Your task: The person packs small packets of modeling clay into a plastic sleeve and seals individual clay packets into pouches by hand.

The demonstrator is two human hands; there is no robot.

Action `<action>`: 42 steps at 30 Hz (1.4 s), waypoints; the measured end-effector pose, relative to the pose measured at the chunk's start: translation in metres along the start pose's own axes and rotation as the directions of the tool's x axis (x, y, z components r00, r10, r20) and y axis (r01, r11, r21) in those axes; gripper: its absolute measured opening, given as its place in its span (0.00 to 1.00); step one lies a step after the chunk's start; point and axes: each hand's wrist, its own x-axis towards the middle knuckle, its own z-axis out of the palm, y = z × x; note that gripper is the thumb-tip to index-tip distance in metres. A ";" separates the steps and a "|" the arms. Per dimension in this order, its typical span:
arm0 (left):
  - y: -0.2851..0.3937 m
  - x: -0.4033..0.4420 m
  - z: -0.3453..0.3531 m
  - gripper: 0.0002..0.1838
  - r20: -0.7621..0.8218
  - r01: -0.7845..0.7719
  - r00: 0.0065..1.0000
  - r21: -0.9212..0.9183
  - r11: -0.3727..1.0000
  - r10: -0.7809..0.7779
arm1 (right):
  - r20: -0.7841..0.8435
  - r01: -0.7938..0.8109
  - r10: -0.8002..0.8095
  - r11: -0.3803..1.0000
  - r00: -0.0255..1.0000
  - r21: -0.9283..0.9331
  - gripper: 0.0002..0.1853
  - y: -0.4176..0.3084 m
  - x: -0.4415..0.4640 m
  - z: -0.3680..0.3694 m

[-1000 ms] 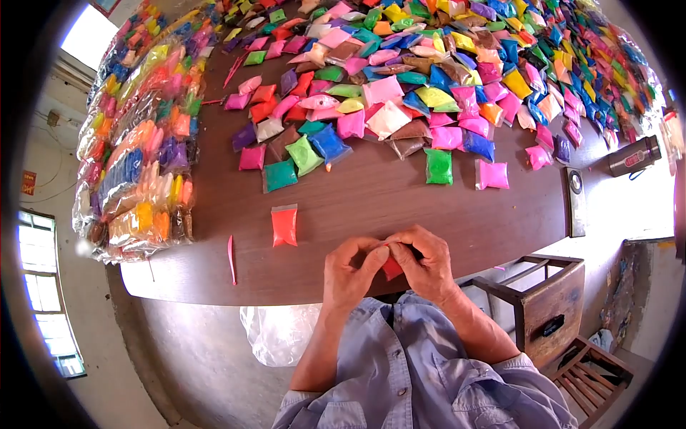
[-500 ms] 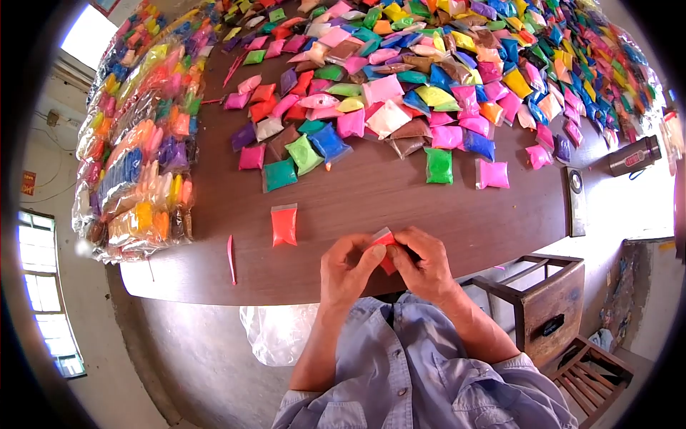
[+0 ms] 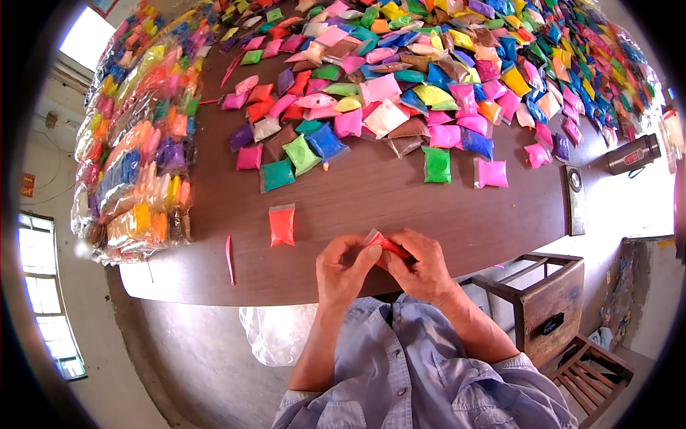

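Observation:
Both hands hold one small red packet (image 3: pixel 389 247) with a clear top edge, just above the table's front edge. My left hand (image 3: pixel 343 270) pinches its clear end between thumb and fingers. My right hand (image 3: pixel 421 266) grips the red body, hiding part of it. To the left, a second red packet (image 3: pixel 282 226) lies flat on the brown table (image 3: pixel 343 200). Farther left is a thin pink plastic stick (image 3: pixel 229 259), apart from both hands.
Loose colourful packets (image 3: pixel 386 118) spread over the table's far side. Large clear bags of packets (image 3: pixel 143 164) are stacked at left. A dark flask (image 3: pixel 634 155) and a flat whitish object (image 3: pixel 574 200) lie at right. A wooden stool (image 3: pixel 550 297) stands front right, a clear plastic bag (image 3: pixel 279 334) below.
The held red packet has tilted, its red body now lying more sideways toward my right hand. My hands have shifted slightly left.

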 end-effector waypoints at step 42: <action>0.000 -0.001 0.004 0.04 0.057 -0.044 0.997 -0.107 0.993 0.050 | -0.154 -0.088 0.220 0.800 0.963 0.594 0.03 0.006 -0.012 -0.002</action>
